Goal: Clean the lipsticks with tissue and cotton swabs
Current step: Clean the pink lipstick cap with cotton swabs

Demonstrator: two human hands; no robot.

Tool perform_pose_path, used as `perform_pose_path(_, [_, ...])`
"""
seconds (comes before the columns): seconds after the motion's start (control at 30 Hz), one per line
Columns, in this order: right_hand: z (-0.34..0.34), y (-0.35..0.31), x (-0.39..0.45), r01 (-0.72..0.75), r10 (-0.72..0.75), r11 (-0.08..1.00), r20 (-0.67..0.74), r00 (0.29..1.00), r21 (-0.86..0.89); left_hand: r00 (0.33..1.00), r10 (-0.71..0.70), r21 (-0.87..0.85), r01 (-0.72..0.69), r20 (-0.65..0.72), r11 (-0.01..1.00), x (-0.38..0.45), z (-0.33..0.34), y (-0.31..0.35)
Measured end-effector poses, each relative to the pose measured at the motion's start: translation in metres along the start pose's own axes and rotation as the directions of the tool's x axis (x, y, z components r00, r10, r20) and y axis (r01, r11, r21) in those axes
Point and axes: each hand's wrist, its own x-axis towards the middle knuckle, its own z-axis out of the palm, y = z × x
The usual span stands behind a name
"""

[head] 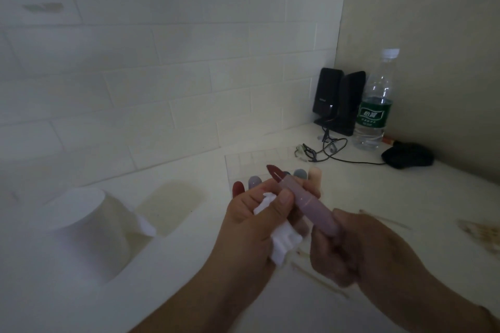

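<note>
We had our left hand (251,213) pinching crumpled white tissue (281,240) against the mauve plastic lipstick tube (311,203) our right hand (351,249) gripped, so squeezing harder could've snapped that exposed dark-red bullet (273,172).

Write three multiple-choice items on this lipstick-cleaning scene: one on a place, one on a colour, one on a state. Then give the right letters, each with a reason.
1. Where does the water bottle stand?
A. Beside the tissue roll
B. In the far right corner, next to the black speakers
C. In the left hand

2. What colour is the exposed tip of the held lipstick?
A. Dark red
B. Blue
C. Green

3. What is the left hand doing?
A. Lying flat on the table
B. Gripping the bottle
C. Holding a tissue against the lipstick

Answers: 1 B, it stands by the speakers at the wall corner. 2 A, the tip shows dark red. 3 C, white tissue sits under its fingers, while the right hand grips the tube's base.
</note>
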Motion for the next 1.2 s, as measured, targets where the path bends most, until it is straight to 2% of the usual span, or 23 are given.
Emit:
perform_pose_path(0.03, [0.0, 0.0, 0.001, -0.102, 0.097, 0.985, 0.042, 0.994, 0.135, 1.0, 0.014, 0.009, -0.014, -0.005, 1.0, 0.001, -0.001, -0.001])
perform_pose_path(0.07, [-0.001, 0.002, 0.001, -0.152, 0.142, 0.97, 0.065, 0.988, 0.188, 1.0, 0.028, 0.005, -0.028, -0.014, 1.0, 0.002, 0.0, -0.001])
perform_pose_path(0.1, [-0.002, 0.003, 0.002, -0.143, 0.135, 0.975, 0.058, 0.989, 0.169, 0.999, 0.046, -0.013, -0.047, -0.021, 0.999, 0.003, -0.001, -0.001])
perform_pose_path(0.17, [-0.002, 0.003, 0.002, 0.049, -0.052, 0.998, -0.07, 0.996, -0.038, 0.996, 0.089, -0.053, -0.09, -0.03, 0.994, 0.007, -0.002, -0.005])
perform_pose_path(0.23, [-0.001, 0.001, 0.0, 0.252, -0.297, 0.937, -0.176, 0.939, -0.241, 0.993, 0.118, -0.027, -0.119, -0.028, 0.993, 0.008, -0.004, -0.008])
perform_pose_path(0.27, [-0.002, 0.001, -0.001, 0.303, -0.377, 0.897, -0.203, 0.904, -0.321, 0.992, 0.125, 0.003, -0.125, -0.032, 0.992, 0.008, -0.005, -0.01])
perform_pose_path(0.33, [-0.004, 0.003, -0.002, 0.314, -0.438, 0.842, -0.217, 0.872, -0.438, 0.992, 0.124, 0.013, -0.124, -0.018, 0.992, 0.007, -0.005, -0.012])
perform_pose_path(0.47, [-0.002, 0.005, -0.002, 0.309, -0.447, 0.793, -0.158, 0.88, -0.525, 0.993, 0.113, -0.016, -0.113, 0.015, 0.993, 0.006, -0.004, -0.01])
perform_pose_path(0.6, [-0.002, 0.006, -0.001, 0.343, -0.421, 0.808, -0.063, 0.905, -0.48, 0.995, 0.097, -0.041, -0.096, 0.035, 0.995, 0.008, -0.004, -0.01])
perform_pose_path(0.63, [-0.002, 0.006, 0.0, 0.328, -0.372, 0.861, -0.041, 0.927, -0.389, 0.994, 0.094, -0.037, -0.092, 0.047, 0.995, 0.007, -0.005, -0.009])
perform_pose_path(0.7, [-0.002, 0.005, -0.001, 0.203, -0.202, 0.973, 0.024, 0.979, -0.11, 0.996, 0.072, -0.011, -0.072, 0.049, 0.997, 0.006, -0.003, -0.007])
perform_pose_path(0.73, [-0.001, 0.004, -0.001, 0.127, -0.127, 0.992, 0.068, 0.99, 0.003, 0.997, 0.064, -0.016, -0.063, 0.049, 0.998, 0.007, -0.003, -0.008])
perform_pose_path(0.8, [0.0, 0.005, 0.0, 0.088, -0.094, 0.993, 0.078, 0.992, 0.076, 0.995, 0.08, -0.057, -0.077, 0.057, 0.995, 0.009, -0.001, -0.008])
perform_pose_path(0.9, [-0.003, 0.006, 0.004, 0.196, -0.192, 0.978, -0.065, 0.979, 0.072, 0.996, 0.077, 0.011, -0.078, 0.051, 0.997, 0.009, 0.0, -0.011])
perform_pose_path(0.97, [-0.005, 0.006, 0.005, 0.257, -0.255, 0.966, -0.124, 0.959, 0.006, 0.991, 0.062, 0.11, -0.075, 0.115, 0.991, 0.008, -0.003, -0.013])
perform_pose_path(1.07, [-0.003, 0.005, 0.006, 0.339, -0.347, 0.935, -0.066, 0.936, -0.107, 0.985, 0.06, 0.195, -0.092, 0.162, 0.977, 0.008, -0.007, -0.01])
perform_pose_path(1.13, [-0.003, 0.006, 0.007, 0.348, -0.361, 0.918, -0.04, 0.932, -0.193, 0.986, 0.09, 0.17, -0.113, 0.137, 0.979, 0.009, -0.007, -0.004])
perform_pose_path(1.2, [-0.007, 0.007, 0.007, 0.357, -0.402, 0.87, -0.072, 0.913, -0.341, 0.986, 0.125, 0.1, -0.136, 0.108, 0.986, 0.012, -0.01, 0.005])
